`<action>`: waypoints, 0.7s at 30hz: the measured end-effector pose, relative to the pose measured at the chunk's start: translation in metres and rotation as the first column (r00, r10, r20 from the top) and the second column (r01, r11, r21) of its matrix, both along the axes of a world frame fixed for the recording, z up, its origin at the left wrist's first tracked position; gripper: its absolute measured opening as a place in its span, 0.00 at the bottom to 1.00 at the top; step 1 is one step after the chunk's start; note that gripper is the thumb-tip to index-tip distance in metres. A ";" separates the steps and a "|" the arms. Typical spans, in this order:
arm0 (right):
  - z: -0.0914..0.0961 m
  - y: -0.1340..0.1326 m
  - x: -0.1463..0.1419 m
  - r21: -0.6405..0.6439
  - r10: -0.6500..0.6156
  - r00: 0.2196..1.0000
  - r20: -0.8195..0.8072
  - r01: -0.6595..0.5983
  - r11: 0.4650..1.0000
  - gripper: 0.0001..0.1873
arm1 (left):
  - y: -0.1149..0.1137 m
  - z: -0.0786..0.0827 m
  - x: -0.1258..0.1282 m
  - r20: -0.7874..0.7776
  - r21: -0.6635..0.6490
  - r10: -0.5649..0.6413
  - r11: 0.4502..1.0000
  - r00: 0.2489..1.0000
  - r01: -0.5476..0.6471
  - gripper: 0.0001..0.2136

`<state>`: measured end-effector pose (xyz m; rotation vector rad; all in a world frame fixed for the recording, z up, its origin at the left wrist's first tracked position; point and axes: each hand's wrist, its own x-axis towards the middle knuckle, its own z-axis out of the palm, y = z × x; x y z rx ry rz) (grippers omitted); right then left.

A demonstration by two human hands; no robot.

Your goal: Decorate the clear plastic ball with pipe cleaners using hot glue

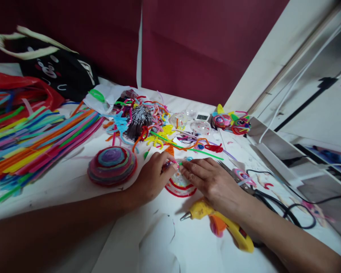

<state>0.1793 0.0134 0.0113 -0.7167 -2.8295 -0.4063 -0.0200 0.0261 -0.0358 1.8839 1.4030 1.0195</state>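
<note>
A round craft piece [182,190] edged in fuzzy red lies on white paper [130,231]. Over it, the left hand [156,174] and right hand [216,184] meet, fingers narrowed; whether they grip anything, I cannot tell.

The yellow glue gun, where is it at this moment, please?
In the head view, the yellow glue gun lies right of centre, just below the right hand, with its metal tip pointing left.

Before you: maroon panels [204,45], two, pale vertical gap [139,49] between. Beneath: worktop [65,185], white-surfaced, reaching the panels. To your right: off-white wall strip [258,49], slanting across your view. Light: dim, soft-shadowed, darker at your upper left.
</note>
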 end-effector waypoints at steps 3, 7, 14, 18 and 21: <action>0.000 0.001 0.001 0.005 0.005 1.000 -0.001 -0.005 1.000 0.19 | 0.000 0.000 -0.001 -0.014 0.002 -0.001 1.000 1.000 0.001 0.07; -0.001 0.003 0.001 0.017 0.020 1.000 0.000 -0.020 1.000 0.20 | 0.000 -0.002 0.000 -0.023 0.006 0.013 1.000 1.000 -0.013 0.08; 0.000 0.003 0.000 -0.041 0.033 0.999 -0.011 -0.034 0.999 0.20 | 0.000 -0.004 -0.001 -0.015 0.032 0.018 0.999 1.000 -0.018 0.07; 0.002 0.002 0.001 -0.107 0.011 1.000 -0.029 -0.014 0.994 0.20 | 0.001 -0.005 -0.002 -0.031 0.035 0.011 0.999 0.999 -0.010 0.07; 0.002 0.003 0.003 -0.117 0.003 1.000 -0.014 -0.005 0.993 0.21 | 0.002 -0.006 -0.003 -0.043 0.051 0.011 0.999 0.999 -0.009 0.08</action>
